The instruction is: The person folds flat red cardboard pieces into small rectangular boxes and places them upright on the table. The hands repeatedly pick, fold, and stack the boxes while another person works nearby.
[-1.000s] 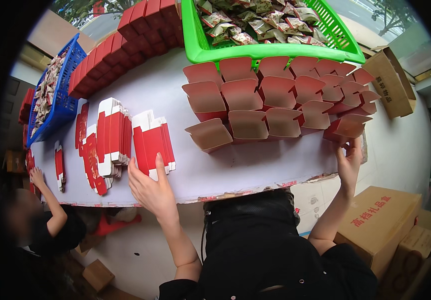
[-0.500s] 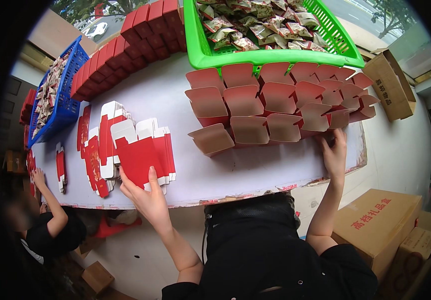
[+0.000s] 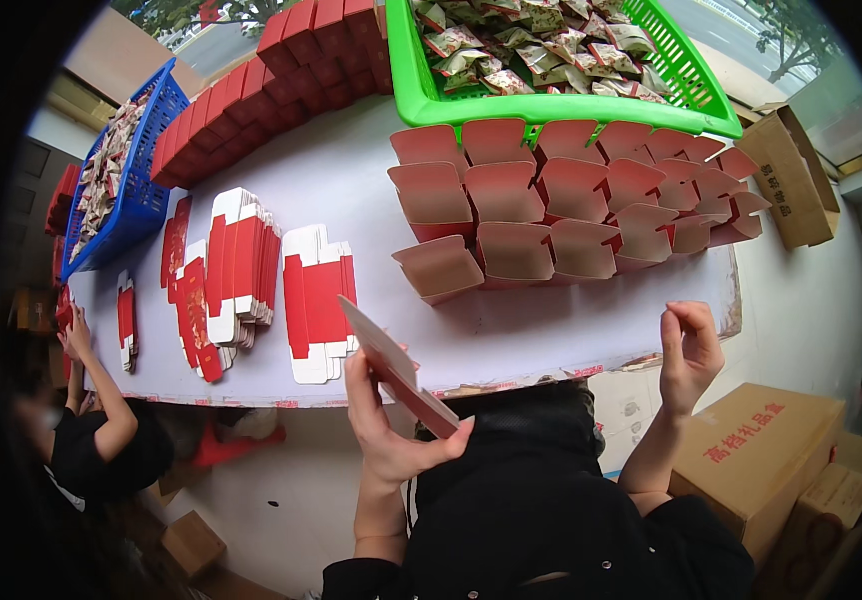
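Observation:
My left hand [image 3: 389, 445] grips a folding carton [image 3: 398, 372] by its edges, held up above the table's front edge. It is still nearly flat and turned edge-on, with a pale inside and red outside. My right hand [image 3: 691, 360] is raised by the table's right front edge, fingers curled together and nothing visible in them. Left of the held carton lie more flat red and white cartons [image 3: 327, 290] and a thick stack of them [image 3: 243, 250]. Ahead stand rows of erected red boxes [image 3: 516, 250], their pale flaps up.
Behind the boxes sits a green basket [image 3: 551, 112] of small wrapped packets; a blue basket [image 3: 146, 150] holds similar ones at far left. Closed red boxes [image 3: 221, 120] line the back. Cardboard cartons [image 3: 751, 440] stand on the floor at right. Another person [image 3: 101, 430] works at left.
My left hand has lifted a red carton off the pile and brought it right, toward me. My right hand has left the front row of boxes and moved toward me, its fingers curling.

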`<state>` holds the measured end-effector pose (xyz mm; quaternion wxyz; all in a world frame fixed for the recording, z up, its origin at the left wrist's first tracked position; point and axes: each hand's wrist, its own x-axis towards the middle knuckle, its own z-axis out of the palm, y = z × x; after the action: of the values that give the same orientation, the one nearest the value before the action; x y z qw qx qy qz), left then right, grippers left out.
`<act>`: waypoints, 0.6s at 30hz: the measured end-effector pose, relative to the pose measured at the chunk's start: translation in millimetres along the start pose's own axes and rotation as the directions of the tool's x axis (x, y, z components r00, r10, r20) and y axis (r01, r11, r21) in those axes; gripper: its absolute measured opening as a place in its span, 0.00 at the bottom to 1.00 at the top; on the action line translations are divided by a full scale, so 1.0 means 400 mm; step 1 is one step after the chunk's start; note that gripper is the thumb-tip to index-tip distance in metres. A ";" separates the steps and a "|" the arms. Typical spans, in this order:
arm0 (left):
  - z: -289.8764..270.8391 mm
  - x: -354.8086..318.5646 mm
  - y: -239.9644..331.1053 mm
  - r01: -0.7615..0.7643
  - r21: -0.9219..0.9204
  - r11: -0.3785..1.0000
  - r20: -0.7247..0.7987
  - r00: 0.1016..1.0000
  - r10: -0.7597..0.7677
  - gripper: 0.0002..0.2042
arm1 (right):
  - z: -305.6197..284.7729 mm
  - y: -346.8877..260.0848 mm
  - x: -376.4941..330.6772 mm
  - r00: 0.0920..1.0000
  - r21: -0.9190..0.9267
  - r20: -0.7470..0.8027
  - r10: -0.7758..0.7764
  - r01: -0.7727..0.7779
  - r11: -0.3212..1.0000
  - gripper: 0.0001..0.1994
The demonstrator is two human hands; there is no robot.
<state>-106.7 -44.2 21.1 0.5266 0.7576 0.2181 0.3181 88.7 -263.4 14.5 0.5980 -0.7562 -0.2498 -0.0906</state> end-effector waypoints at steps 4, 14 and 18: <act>0.028 0.002 0.012 -0.136 0.162 0.977 0.146 0.983 0.112 0.47 | 0.066 -0.066 -0.036 0.915 0.351 0.380 -0.139 -0.004 0.936 0.14; 0.067 -0.009 -0.001 -0.384 0.554 0.738 0.075 0.907 0.416 0.44 | 0.169 -0.159 -0.066 0.851 0.187 0.387 -0.356 0.306 0.933 0.21; 0.076 -0.007 -0.023 -0.447 0.730 0.517 0.068 0.800 0.596 0.34 | 0.168 -0.202 -0.055 0.878 0.061 0.451 -0.158 0.147 0.987 0.15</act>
<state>-87.0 -63.1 4.4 0.0447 0.8955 0.1346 0.4218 19.6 -192.8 56.3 0.5233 -0.7270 -0.4423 0.0449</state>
